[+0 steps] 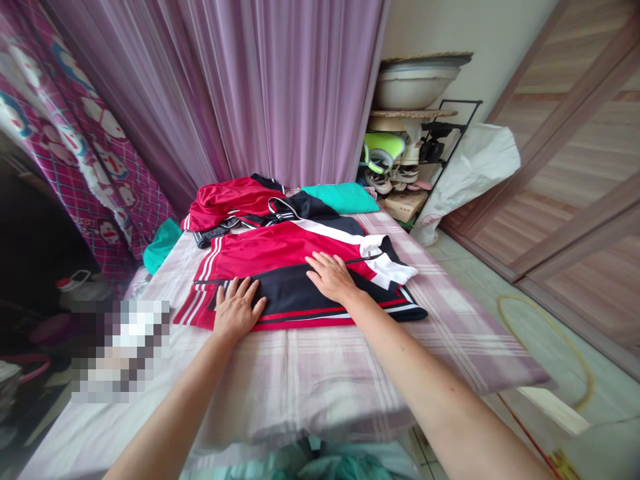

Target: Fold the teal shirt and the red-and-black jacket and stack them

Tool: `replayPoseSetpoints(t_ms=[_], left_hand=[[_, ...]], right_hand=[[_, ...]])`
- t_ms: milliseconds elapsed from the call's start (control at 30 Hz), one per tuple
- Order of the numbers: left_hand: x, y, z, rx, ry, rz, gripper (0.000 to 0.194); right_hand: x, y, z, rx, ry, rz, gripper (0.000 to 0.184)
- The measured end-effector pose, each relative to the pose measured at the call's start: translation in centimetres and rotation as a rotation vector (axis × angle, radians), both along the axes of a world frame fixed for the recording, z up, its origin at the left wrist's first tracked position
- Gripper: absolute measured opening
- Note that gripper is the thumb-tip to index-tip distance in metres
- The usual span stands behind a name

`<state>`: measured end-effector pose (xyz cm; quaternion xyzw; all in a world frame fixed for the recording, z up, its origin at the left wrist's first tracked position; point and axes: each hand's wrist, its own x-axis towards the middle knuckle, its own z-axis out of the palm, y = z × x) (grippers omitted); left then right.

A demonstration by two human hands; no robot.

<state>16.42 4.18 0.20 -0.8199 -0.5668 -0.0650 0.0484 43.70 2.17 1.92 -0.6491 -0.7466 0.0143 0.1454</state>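
Your left hand [239, 308] lies palm down with the fingers spread, pressing on the black panel of a red, black and white track jacket [295, 280], just inside its red striped edge. Your right hand [330, 277] is also flat and spread, with the fingertips at the dark zip [280, 269] that crosses the jacket. Neither hand pinches anything. The jacket lies flat, centred between you and the far end of a bed [300, 380] covered with a pink-and-white checked sheet. A bunched red and black garment [230, 203] touches the jacket's far edge, and a teal pillow [340, 197] sits just beyond it. A teal cloth [161, 245] lies at the bed's left edge. A purple curtain [280, 80] hangs behind the bed, with a cartoon-print curtain [85, 153] to its left. Right of the bed, a black metal rack [440, 133] holds shoes [395, 167] and a white basin [415, 83], near a cardboard box [404, 204] and a white plastic sack [475, 167]. Wooden doors [565, 147] stand beyond the tiled floor [550, 353].
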Motion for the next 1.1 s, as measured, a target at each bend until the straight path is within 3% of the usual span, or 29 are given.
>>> replayPoseSetpoints(t_ms=[133,233,367,467,567,667,767,933,1100], left_hand=[[-0.1,-0.1,0.1,0.000,-0.037,-0.003,0.053],[0.0,-0.2,0.1,-0.002,-0.039,-0.005,0.053],[0.0,0.1,0.1,-0.023,-0.019,-0.007,0.055],[0.1,0.3,0.1,-0.050,-0.020,-0.020,0.056],[0.2,0.5,0.0,-0.052,-0.026,-0.018,0.056],[-0.3,0.8,0.0,-0.072,-0.082,-0.013,0.051],[-1.6,0.8,0.6,-0.103,-0.197,-0.106,0.042],[-3.8,0.0,2.0,-0.199,-0.253,-0.402,0.027],[-4.3,0.0,3.2,-0.273,-0.166,-0.386,0.022]], right_hand=[[-1.1,0.9,-1.8,-0.152,-0.012,-0.003,0.050],[1.1,0.4,-2.7,-0.156,-0.046,-0.034,0.050],[4.2,-1.6,-2.7,-0.190,-0.081,-0.128,0.052],[5.0,-3.4,-2.6,-0.123,-0.091,-0.171,0.052],[4.4,-4.8,-2.9,-0.032,-0.072,-0.119,0.052],[3.7,-5.4,-3.7,-0.067,-0.068,-0.073,0.052],[3.5,-5.5,-4.2,-0.086,-0.063,-0.077,0.051],[3.8,-5.4,-4.1,-0.100,-0.029,-0.084,0.050],[3.9,-5.2,-4.1,-0.119,0.013,-0.081,0.048]])
